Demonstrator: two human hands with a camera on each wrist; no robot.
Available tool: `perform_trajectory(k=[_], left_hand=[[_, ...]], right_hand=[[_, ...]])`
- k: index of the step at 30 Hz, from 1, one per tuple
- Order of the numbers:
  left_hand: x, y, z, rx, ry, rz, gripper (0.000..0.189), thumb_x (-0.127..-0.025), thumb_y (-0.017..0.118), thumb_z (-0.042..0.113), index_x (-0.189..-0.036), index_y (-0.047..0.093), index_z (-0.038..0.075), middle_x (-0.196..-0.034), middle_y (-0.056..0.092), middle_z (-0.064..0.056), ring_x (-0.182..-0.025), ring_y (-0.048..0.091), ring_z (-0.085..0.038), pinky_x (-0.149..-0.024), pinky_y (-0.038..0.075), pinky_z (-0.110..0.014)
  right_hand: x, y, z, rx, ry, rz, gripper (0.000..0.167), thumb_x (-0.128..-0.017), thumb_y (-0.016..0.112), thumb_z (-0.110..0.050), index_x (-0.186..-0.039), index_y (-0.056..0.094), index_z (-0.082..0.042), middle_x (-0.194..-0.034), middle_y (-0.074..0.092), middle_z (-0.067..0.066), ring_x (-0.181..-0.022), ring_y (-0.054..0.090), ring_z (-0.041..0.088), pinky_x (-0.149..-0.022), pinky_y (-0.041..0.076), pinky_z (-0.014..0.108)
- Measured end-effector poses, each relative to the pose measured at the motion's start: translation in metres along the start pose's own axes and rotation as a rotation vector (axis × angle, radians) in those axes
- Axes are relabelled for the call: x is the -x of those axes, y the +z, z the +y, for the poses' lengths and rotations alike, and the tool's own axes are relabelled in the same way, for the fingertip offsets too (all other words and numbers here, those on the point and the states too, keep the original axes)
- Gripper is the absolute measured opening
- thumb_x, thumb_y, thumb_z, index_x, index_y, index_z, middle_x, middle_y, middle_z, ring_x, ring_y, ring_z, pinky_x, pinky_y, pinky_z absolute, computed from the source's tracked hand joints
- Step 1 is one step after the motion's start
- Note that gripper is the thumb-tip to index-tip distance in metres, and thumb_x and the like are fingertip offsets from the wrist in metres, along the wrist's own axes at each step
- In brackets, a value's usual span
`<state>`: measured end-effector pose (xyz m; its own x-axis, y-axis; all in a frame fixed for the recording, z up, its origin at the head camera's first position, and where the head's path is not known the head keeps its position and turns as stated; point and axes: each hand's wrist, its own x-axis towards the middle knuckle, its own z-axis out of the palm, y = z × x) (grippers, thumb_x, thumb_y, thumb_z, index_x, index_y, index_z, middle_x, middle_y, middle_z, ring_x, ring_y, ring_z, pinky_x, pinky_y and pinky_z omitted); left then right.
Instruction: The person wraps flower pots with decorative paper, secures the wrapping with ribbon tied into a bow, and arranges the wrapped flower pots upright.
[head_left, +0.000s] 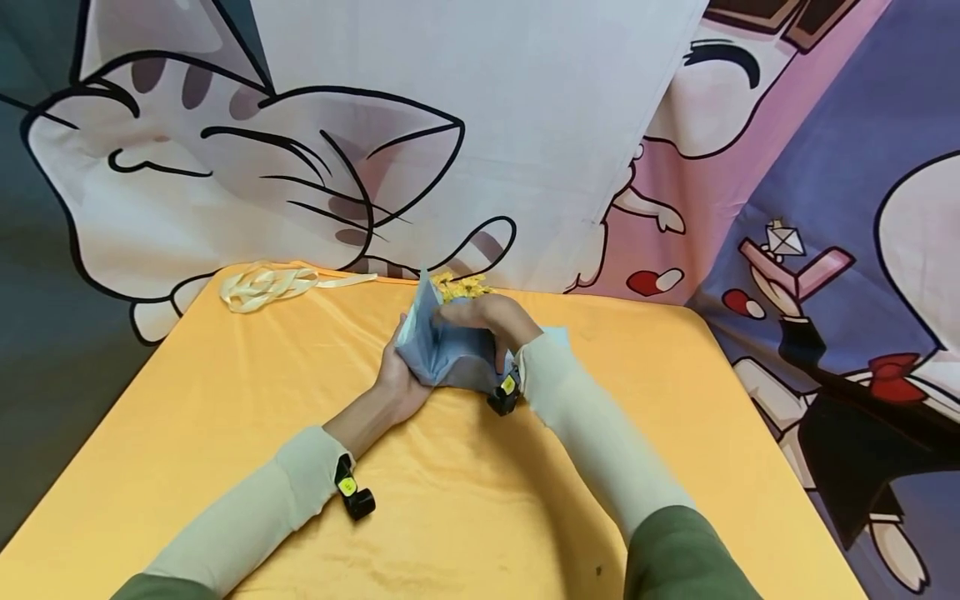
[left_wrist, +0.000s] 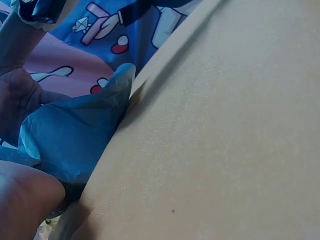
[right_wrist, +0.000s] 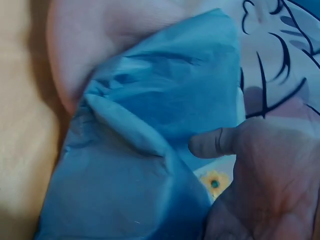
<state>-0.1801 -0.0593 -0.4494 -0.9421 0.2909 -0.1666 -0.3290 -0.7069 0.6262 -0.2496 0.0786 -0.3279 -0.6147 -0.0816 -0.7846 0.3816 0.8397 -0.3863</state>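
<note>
A sheet of blue wrapping paper (head_left: 459, 354), creased and folded, is wrapped around yellow flowers (head_left: 461, 287) that show at its far end. My left hand (head_left: 402, 379) grips the paper from its left side, most of its fingers hidden behind it. Over the right side of the paper reaches my right hand (head_left: 495, 321). Its thumb (right_wrist: 212, 143) stands straight in front of the blue fold in the right wrist view, where one yellow flower (right_wrist: 215, 183) peeks out. The flower stems are hidden inside the paper.
A loosely coiled cream ribbon (head_left: 266, 287) lies at the back left of the table, which has a yellow cloth (head_left: 300, 383). A cartoon-printed curtain (head_left: 555, 150) hangs behind the table's back edge and along its right side.
</note>
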Motion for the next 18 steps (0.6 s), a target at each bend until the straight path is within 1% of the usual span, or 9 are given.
perform_trajectory(k=[3, 5, 9, 11, 13, 14, 16, 17, 18], left_hand=[[0.000, -0.001, 0.001, -0.026, -0.003, -0.001, 0.080, -0.114, 0.028, 0.076, -0.178, 0.027, 0.027, -0.173, 0.042, 0.006, -0.170, 0.031, -0.017, -0.143, 0.023, -0.040], [0.000, -0.001, 0.001, -0.060, -0.011, -0.006, 0.083, -0.113, 0.029, 0.078, -0.179, 0.024, 0.027, -0.172, 0.042, 0.006, -0.170, 0.030, -0.017, -0.143, 0.023, -0.040], [0.001, 0.000, 0.005, -0.150, -0.021, -0.025, 0.087, -0.113, 0.027, 0.079, -0.182, 0.018, 0.028, -0.182, 0.032, 0.000, -0.172, 0.027, -0.021, -0.142, 0.021, -0.041], [0.002, 0.001, 0.007, -0.197, -0.020, -0.025, 0.086, -0.113, 0.025, 0.079, -0.183, 0.016, 0.029, -0.186, 0.028, -0.002, -0.171, 0.027, -0.022, -0.141, 0.021, -0.042], [0.003, 0.003, 0.010, -0.248, -0.022, -0.012, 0.085, -0.114, 0.023, 0.078, -0.183, 0.016, 0.030, -0.186, 0.027, -0.002, -0.168, 0.029, -0.021, -0.139, 0.022, -0.042], [0.003, 0.004, 0.010, -0.282, -0.030, -0.007, 0.085, -0.113, 0.022, 0.079, -0.182, 0.017, 0.029, -0.185, 0.028, -0.003, -0.167, 0.031, -0.022, -0.138, 0.022, -0.042], [0.002, 0.006, 0.011, -0.365, -0.050, -0.007, 0.087, -0.113, 0.020, 0.079, -0.182, 0.020, 0.027, -0.184, 0.031, -0.005, -0.166, 0.032, -0.024, -0.139, 0.022, -0.043], [0.002, 0.008, 0.012, -0.419, -0.058, -0.009, 0.088, -0.113, 0.020, 0.080, -0.182, 0.019, 0.026, -0.184, 0.030, -0.006, -0.166, 0.032, -0.025, -0.140, 0.021, -0.044], [0.001, 0.009, 0.012, -0.474, -0.064, -0.015, 0.089, -0.113, 0.018, 0.080, -0.183, 0.017, 0.025, -0.185, 0.029, -0.007, -0.168, 0.030, -0.027, -0.141, 0.018, -0.046]], right_hand=[[-0.001, -0.007, 0.003, -0.021, -0.041, -0.054, 0.092, -0.109, 0.055, -0.049, -0.183, 0.009, -0.017, -0.188, 0.014, 0.017, -0.163, 0.039, 0.054, -0.108, 0.061, 0.070], [-0.003, -0.012, 0.006, -0.033, -0.054, -0.104, 0.088, -0.109, 0.054, -0.040, -0.182, 0.011, -0.017, -0.187, 0.016, 0.019, -0.163, 0.040, 0.051, -0.106, 0.063, 0.067], [-0.008, -0.019, 0.013, -0.054, -0.023, -0.159, 0.090, -0.109, 0.057, -0.039, -0.181, 0.012, -0.010, -0.184, 0.022, 0.025, -0.160, 0.045, 0.053, -0.115, 0.060, 0.062], [-0.007, -0.020, 0.016, -0.031, 0.015, -0.120, 0.095, -0.108, 0.062, -0.046, -0.181, 0.014, -0.007, -0.181, 0.030, 0.028, -0.156, 0.052, 0.052, -0.120, 0.057, 0.058], [-0.005, -0.020, 0.019, 0.017, 0.048, -0.037, 0.102, -0.106, 0.067, -0.055, -0.180, 0.018, -0.005, -0.174, 0.043, 0.028, -0.146, 0.063, 0.045, -0.120, 0.058, 0.052], [-0.003, -0.019, 0.020, 0.039, 0.061, 0.024, 0.107, -0.104, 0.071, -0.059, -0.180, 0.019, -0.006, -0.167, 0.050, 0.025, -0.137, 0.069, 0.040, -0.117, 0.060, 0.048], [0.001, -0.018, 0.022, 0.074, 0.065, 0.126, 0.119, -0.099, 0.076, -0.067, -0.181, 0.012, -0.009, -0.146, 0.061, 0.016, -0.110, 0.072, 0.029, -0.100, 0.064, 0.038], [0.001, -0.018, 0.024, 0.083, 0.050, 0.160, 0.118, -0.098, 0.078, -0.068, -0.180, 0.017, -0.009, -0.128, 0.064, 0.011, -0.094, 0.068, 0.024, -0.088, 0.062, 0.035], [0.001, -0.017, 0.025, 0.092, 0.027, 0.179, 0.108, -0.097, 0.079, -0.068, -0.172, 0.033, -0.007, -0.111, 0.063, 0.007, -0.081, 0.061, 0.020, -0.077, 0.057, 0.032]])
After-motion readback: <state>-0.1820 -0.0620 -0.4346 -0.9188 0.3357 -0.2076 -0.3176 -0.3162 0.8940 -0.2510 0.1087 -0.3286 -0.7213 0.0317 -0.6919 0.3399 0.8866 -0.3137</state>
